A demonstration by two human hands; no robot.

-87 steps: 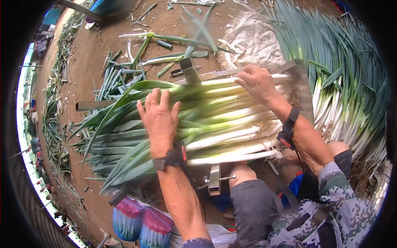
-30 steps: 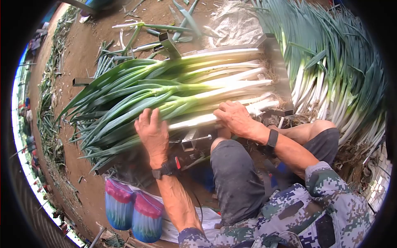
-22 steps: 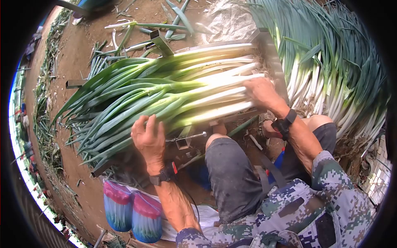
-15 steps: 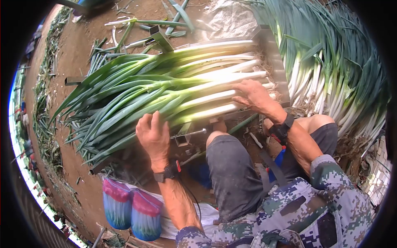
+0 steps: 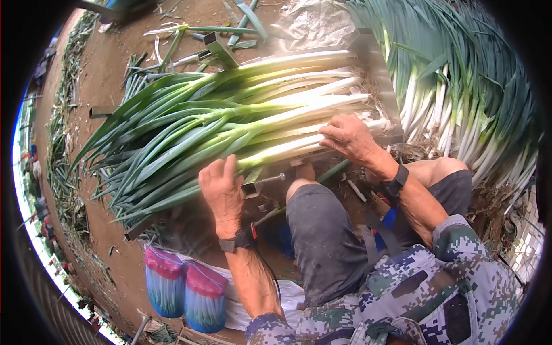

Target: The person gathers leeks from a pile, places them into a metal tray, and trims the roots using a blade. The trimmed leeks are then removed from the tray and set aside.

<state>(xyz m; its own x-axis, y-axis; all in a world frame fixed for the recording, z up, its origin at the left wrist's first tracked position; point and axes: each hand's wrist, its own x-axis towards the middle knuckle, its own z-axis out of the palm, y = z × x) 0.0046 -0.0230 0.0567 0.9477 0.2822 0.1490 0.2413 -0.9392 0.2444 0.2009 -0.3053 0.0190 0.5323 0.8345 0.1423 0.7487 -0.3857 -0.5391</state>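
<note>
Long green onions [image 5: 270, 115] lie side by side on a metal rack [image 5: 221, 52], roots to the right and leaves to the left. My right hand [image 5: 352, 140] is closed around the white stalk of the nearest green onion, a little short of its roots. At the leafy part of the same green onion, my left hand [image 5: 222, 192] has its fingers curled over the near edge. The undersides of both grips are hidden. A bracket with a bolt [image 5: 263, 185] sticks out beside my left hand.
A big heap of green onions [image 5: 460, 86] lies at the right. Two blue bags with pink tops [image 5: 205, 296] stand at lower left on a white sheet [image 5: 244, 305]. Loose leaves [image 5: 247, 23] and a crumpled pale sack [image 5: 319, 26] lie beyond the rack. My knees are close to its near side.
My left hand has shifted slightly right along the near edge. My right hand has come a little nearer to me, with the nearest stalk under its fingers.
</note>
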